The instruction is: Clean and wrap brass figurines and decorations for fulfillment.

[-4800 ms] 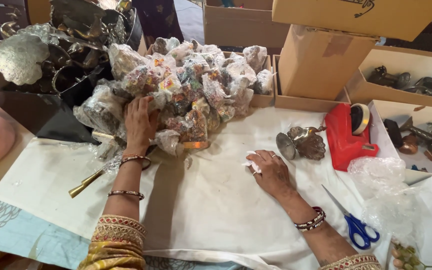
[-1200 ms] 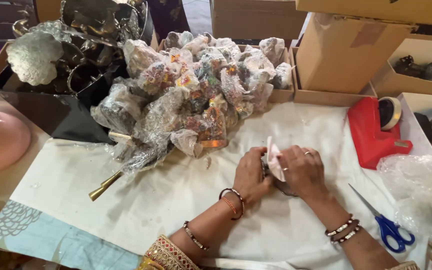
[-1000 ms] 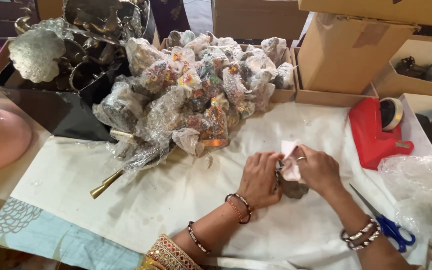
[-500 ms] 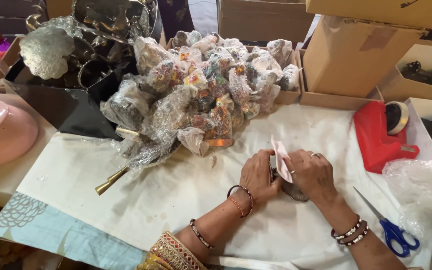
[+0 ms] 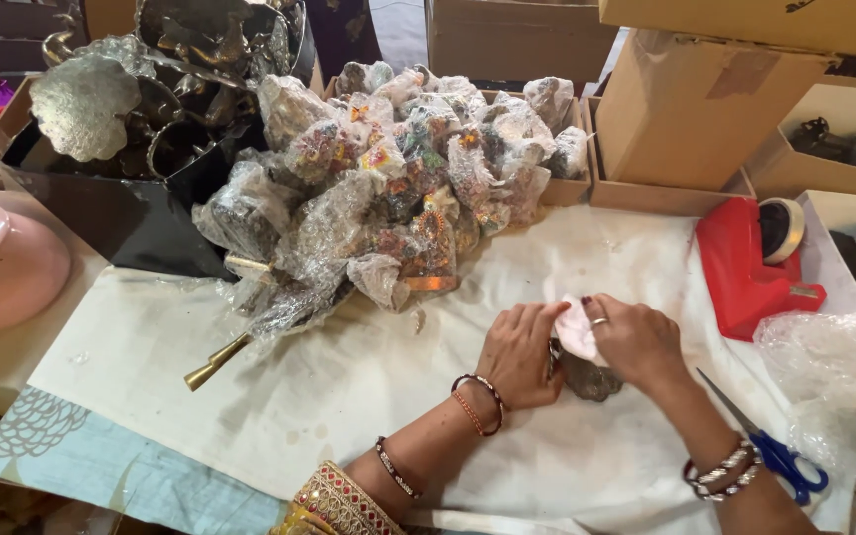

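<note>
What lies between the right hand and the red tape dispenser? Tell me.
In the head view, only bare white cloth lies between the right hand and the red tape dispenser; the blue-handled scissors lie lower down.

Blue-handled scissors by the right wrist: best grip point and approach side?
Probably the blue handles, from above on the near right. The scissors lie flat on the cloth, blades pointing up-left under the right hand; handle loops lie clear of the wrist.

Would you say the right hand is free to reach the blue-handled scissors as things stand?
Probably not at once: the right hand and left hand are both busy on a small white piece. The scissors lie uncovered on the cloth beside the right wrist.
</note>
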